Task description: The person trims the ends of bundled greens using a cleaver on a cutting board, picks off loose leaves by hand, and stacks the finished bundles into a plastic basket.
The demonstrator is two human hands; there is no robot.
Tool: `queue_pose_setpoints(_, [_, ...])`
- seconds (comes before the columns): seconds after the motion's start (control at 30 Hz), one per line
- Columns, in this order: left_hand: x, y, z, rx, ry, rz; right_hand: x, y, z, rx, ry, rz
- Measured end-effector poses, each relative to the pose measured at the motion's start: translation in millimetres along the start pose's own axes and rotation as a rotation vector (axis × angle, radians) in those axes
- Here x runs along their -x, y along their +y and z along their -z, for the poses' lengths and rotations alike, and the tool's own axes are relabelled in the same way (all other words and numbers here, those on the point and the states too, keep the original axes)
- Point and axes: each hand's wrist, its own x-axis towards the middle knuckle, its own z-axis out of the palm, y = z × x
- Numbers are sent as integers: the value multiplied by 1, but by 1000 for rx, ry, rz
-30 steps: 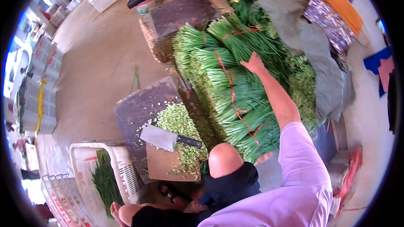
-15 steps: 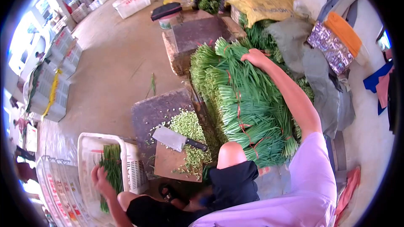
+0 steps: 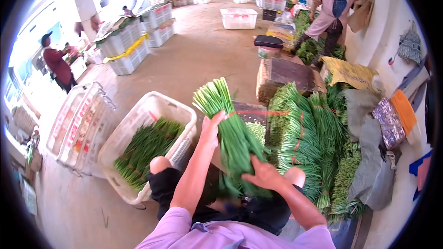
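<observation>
A bundle of green chives hangs tilted over my lap, its pale cut ends up and its long leaves down. My left hand is closed round it just below those ends. At the leafy lower part, my right hand grips the leaves from the right side. A red string runs from the bundle's top to the right. Behind it lies a chopping board with cut pieces, mostly covered. To my right is a heap of tied chive bundles. No cleaver shows in this view.
A white plastic basket with bundles inside stands at my left, beside stacked baskets. A dark-topped block stands ahead. Grey sheeting covers part of the heap. One person stands at the back right, another far left.
My right hand has come from the heap to my lap with a bundle. My left hand has moved from the basket onto the bundle. The view has tipped up and turned left.
</observation>
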Motion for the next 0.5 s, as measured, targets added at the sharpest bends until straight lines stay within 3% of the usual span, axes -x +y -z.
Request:
queue_pose_setpoints(0.07, [19,3,28,-133,7,-109,-7,26,-23,-197,-173,282])
queue_pose_setpoints(0.1, [33,12,38,-130,-60,-71,-10,25,-16,-388,-259,181])
queue_pose_setpoints(0.17, [52,25,44,-153,-122,-116,-22,30,-8,-616,-215,-146])
queue_pose_setpoints(0.23, [48,18,75,-422,-136,-120,-45,36,0,-492,53,-140])
queue_pose_setpoints(0.37, [54,20,90,-487,-205,-78,-81,6,12,-604,315,60])
queue_pose_setpoints(0.43, [64,25,83,-413,-224,10,-101,-7,-4,-652,261,216])
queue_pose_setpoints(0.5, [63,23,83,-333,-241,69,-123,-14,-51,-818,30,269])
